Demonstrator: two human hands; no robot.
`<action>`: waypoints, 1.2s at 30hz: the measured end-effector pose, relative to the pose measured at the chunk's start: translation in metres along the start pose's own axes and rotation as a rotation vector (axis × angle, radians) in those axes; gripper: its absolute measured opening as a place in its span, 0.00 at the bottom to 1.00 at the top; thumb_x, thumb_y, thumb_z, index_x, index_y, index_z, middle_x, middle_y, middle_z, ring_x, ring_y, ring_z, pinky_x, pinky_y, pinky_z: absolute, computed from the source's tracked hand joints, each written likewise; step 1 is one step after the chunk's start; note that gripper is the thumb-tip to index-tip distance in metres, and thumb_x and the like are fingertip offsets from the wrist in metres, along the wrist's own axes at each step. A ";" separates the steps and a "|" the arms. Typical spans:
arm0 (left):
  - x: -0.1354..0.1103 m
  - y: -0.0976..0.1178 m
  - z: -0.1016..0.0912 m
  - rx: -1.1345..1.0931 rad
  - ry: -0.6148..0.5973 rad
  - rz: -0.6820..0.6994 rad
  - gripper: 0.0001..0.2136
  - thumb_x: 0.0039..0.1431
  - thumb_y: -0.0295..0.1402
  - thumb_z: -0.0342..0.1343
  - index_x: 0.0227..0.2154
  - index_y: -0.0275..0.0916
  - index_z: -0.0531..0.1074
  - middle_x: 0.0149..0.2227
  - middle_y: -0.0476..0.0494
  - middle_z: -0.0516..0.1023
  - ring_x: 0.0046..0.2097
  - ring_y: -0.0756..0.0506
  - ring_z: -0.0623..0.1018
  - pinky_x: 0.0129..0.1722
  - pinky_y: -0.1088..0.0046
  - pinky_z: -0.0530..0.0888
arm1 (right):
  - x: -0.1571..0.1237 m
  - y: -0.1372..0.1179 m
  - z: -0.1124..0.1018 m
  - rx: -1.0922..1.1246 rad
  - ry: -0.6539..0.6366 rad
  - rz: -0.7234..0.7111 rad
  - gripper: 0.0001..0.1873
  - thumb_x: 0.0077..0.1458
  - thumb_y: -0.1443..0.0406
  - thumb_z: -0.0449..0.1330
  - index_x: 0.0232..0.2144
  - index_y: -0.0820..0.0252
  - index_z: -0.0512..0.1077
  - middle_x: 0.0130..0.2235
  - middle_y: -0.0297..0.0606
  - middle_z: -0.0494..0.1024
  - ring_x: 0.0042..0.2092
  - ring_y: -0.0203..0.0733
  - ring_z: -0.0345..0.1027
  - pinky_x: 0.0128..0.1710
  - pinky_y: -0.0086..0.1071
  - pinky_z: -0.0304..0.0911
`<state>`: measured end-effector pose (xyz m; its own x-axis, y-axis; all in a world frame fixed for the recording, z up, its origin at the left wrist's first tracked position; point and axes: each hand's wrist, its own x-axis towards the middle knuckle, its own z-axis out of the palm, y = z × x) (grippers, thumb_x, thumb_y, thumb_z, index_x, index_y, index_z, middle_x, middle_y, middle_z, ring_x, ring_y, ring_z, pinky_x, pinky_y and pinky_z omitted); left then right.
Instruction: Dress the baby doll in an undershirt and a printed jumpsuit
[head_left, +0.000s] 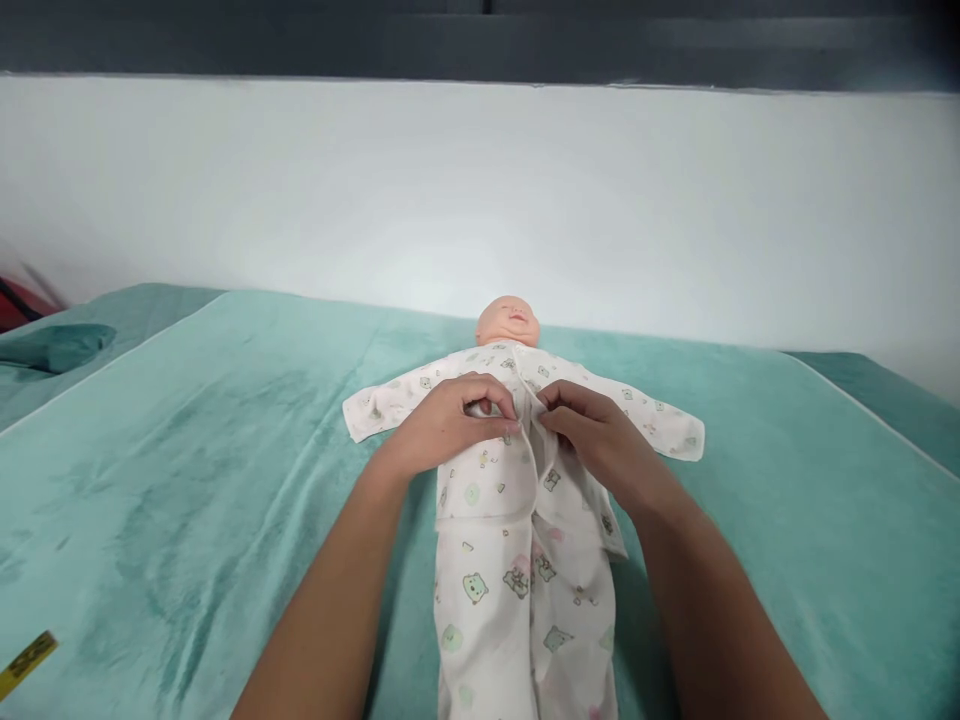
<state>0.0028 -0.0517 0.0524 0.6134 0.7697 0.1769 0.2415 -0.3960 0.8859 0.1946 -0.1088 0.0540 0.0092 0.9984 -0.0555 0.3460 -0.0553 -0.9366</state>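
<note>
Your left hand (446, 428) has its grip pinched on one front edge of the printed shirt (480, 488); your right hand (604, 432) pinches the opposite edge — the front gapes below your fingertips. The shirt is on the doll (508, 322), face up on the teal sheet (225, 480), sleeves spread — matching trousers (484, 625) nearest you.
</note>
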 end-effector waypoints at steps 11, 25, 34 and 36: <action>0.002 0.004 0.010 -0.163 -0.008 -0.020 0.03 0.55 0.33 0.61 0.32 0.40 0.77 0.32 0.50 0.77 0.35 0.51 0.74 0.37 0.74 0.70 | 0.007 0.014 -0.010 0.206 -0.084 -0.053 0.14 0.51 0.53 0.65 0.32 0.57 0.74 0.32 0.34 0.71 0.34 0.38 0.62 0.32 0.31 0.57; 0.002 0.001 0.010 -0.278 -0.030 -0.018 0.04 0.57 0.32 0.61 0.35 0.39 0.76 0.32 0.49 0.78 0.36 0.50 0.78 0.37 0.74 0.73 | 0.011 0.020 -0.010 0.241 -0.132 -0.090 0.16 0.53 0.53 0.65 0.25 0.58 0.71 0.22 0.29 0.68 0.25 0.32 0.57 0.25 0.29 0.49; 0.002 0.000 0.012 -0.322 -0.036 -0.035 0.06 0.58 0.34 0.59 0.37 0.38 0.74 0.31 0.48 0.79 0.37 0.48 0.80 0.40 0.70 0.74 | 0.014 0.025 -0.012 0.300 -0.213 -0.126 0.11 0.56 0.57 0.63 0.31 0.58 0.73 0.24 0.31 0.69 0.25 0.32 0.59 0.24 0.29 0.49; 0.002 0.000 0.012 -0.325 -0.035 -0.044 0.07 0.58 0.35 0.59 0.37 0.38 0.73 0.31 0.47 0.79 0.37 0.47 0.80 0.40 0.69 0.75 | 0.014 0.025 -0.013 0.275 -0.230 -0.136 0.08 0.54 0.59 0.64 0.33 0.57 0.72 0.26 0.30 0.70 0.25 0.32 0.59 0.24 0.29 0.51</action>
<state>0.0126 -0.0560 0.0475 0.6342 0.7628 0.1260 0.0189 -0.1782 0.9838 0.2152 -0.0964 0.0345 -0.2411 0.9701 0.0287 0.0646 0.0455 -0.9969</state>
